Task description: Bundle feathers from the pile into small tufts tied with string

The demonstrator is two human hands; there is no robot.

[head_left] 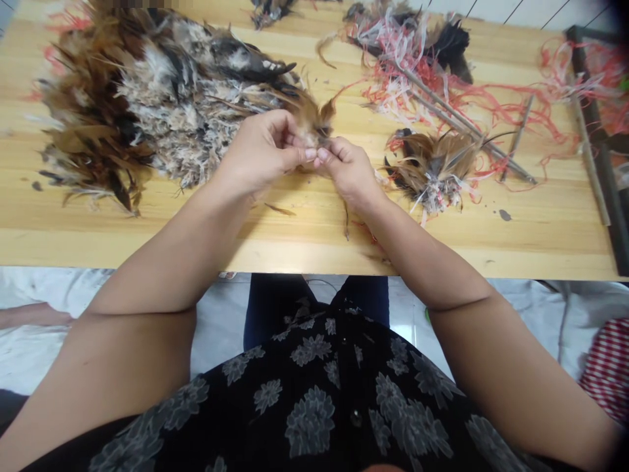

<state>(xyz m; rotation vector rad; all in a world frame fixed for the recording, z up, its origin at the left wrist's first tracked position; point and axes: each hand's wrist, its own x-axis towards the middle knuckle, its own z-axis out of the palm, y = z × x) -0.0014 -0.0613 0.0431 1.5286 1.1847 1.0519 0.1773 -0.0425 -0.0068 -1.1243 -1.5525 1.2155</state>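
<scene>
My left hand (263,154) and my right hand (346,172) meet above the middle of the wooden table (540,229). Both pinch a small tuft of brown feathers (314,121) between thumbs and fingertips. The tuft sticks up past my fingers, and its base is hidden by them. A large heap of brown, white and black feathers (147,98) lies just left of my left hand. A smaller bundle of brown feathers (435,170) rests to the right of my right hand.
Red and white plastic strings tangled with thin sticks (442,98) spread over the far right of the table. A dark frame (604,157) runs along the right edge. Loose feather bits dot the near tabletop. A striped red cloth (609,367) sits low at the right.
</scene>
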